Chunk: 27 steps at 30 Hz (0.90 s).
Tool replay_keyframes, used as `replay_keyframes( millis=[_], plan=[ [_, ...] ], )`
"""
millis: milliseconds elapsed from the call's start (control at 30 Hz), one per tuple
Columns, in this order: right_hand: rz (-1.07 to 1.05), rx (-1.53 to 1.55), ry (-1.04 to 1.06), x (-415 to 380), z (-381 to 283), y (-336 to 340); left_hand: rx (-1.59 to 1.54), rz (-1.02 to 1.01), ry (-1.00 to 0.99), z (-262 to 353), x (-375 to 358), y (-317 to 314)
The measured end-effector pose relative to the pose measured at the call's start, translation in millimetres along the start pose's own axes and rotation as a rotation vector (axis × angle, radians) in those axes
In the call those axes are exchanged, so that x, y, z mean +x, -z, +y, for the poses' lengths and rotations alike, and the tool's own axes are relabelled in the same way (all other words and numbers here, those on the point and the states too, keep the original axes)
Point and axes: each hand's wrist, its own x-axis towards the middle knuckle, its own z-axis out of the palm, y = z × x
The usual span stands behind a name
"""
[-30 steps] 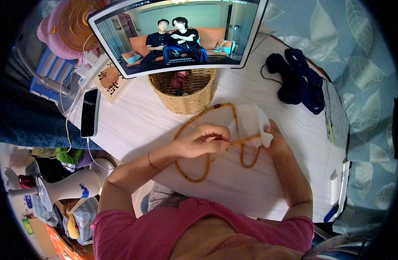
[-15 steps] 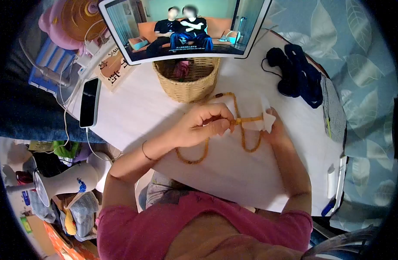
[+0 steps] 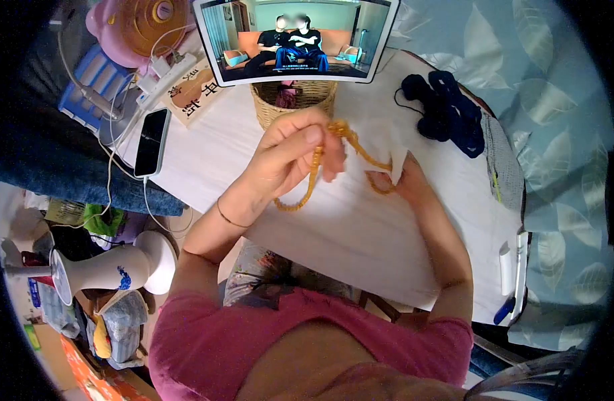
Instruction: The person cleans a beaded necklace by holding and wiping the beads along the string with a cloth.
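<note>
A string of amber-coloured beads (image 3: 297,205) hangs in loops from my left hand (image 3: 287,150), whose thumb and fingers are closed on part of it above the white table. Part of the strand runs across to my right hand (image 3: 408,180). That hand is closed on a translucent white piece of plastic or paper (image 3: 398,157), with beads beside its fingers. How the strand meets the white piece is too blurred to tell.
Behind my hands stand a wicker basket (image 3: 265,113) and a tablet (image 3: 293,40) playing video. Dark blue yarn (image 3: 447,113) and grey knitting (image 3: 504,160) lie at the right. A phone (image 3: 151,144) and a wooden sign (image 3: 193,97) are at the left.
My left hand has risen and moved toward the basket, lifting the bead strand with it. My right hand has moved slightly back and still holds the white piece. The camera view has shifted a little.
</note>
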Motion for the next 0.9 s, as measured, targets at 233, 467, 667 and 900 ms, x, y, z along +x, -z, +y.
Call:
replay_keyframes(
  millis=[233, 467, 667, 900],
  plan=[
    [0.044, 0.936, -0.066, 9.6, 13.0, 1.3, 0.575, -0.141, -0.174, -3.0, 28.8, -64.0],
    [0.158, 0.883, 0.136, -0.6, -28.5, 21.4, 1.345, -0.248, -0.302, 18.1, 51.6, -119.8],
    [0.265, 0.674, 0.353, -31.4, -77.9, 39.7, 1.573, -0.340, -0.339, -2.4, 58.5, -119.8],
    [0.172, 0.395, 0.193, -51.3, -106.2, 21.8, 1.689, -0.357, -0.211, -15.0, 45.6, -108.1]
  ],
)
